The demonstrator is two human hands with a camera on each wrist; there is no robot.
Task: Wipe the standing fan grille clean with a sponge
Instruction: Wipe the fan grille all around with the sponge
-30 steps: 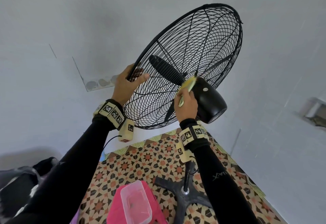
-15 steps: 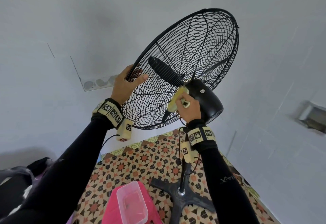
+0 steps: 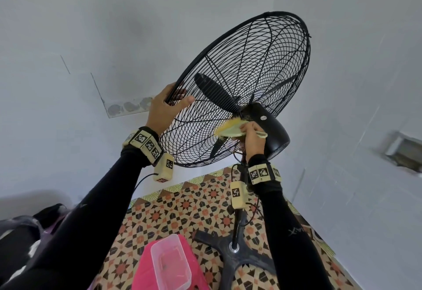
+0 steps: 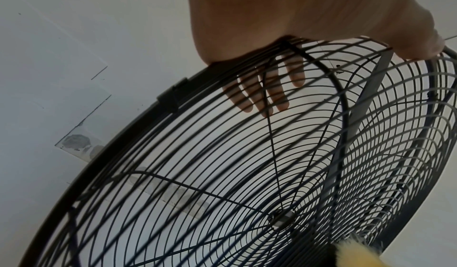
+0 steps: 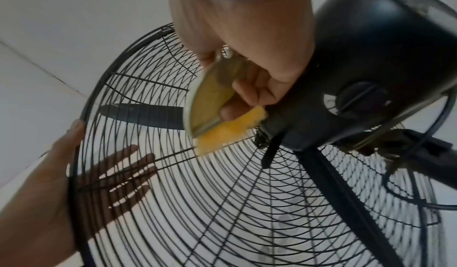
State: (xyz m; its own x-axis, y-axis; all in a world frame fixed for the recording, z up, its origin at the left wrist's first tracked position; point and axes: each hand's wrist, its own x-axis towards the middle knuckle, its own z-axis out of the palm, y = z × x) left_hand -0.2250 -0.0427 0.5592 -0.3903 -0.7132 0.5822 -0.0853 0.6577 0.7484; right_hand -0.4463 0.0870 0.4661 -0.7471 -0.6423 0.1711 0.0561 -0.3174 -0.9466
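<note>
Two hands work the tilted fan grille (image 3: 239, 88) in the head view: the left hand (image 3: 163, 109) grips its rim, the right hand (image 3: 252, 138) holds a yellow sponge (image 3: 229, 128) against the wires beside the motor housing (image 3: 271, 129), above a patterned floor (image 3: 182, 209) and pink container (image 3: 170, 264). Only the left wrist view shows the left fingers (image 4: 262, 93) lying straight behind the mesh. Only the right wrist view shows the right fingers (image 5: 252, 93) curled round the sponge.
</note>
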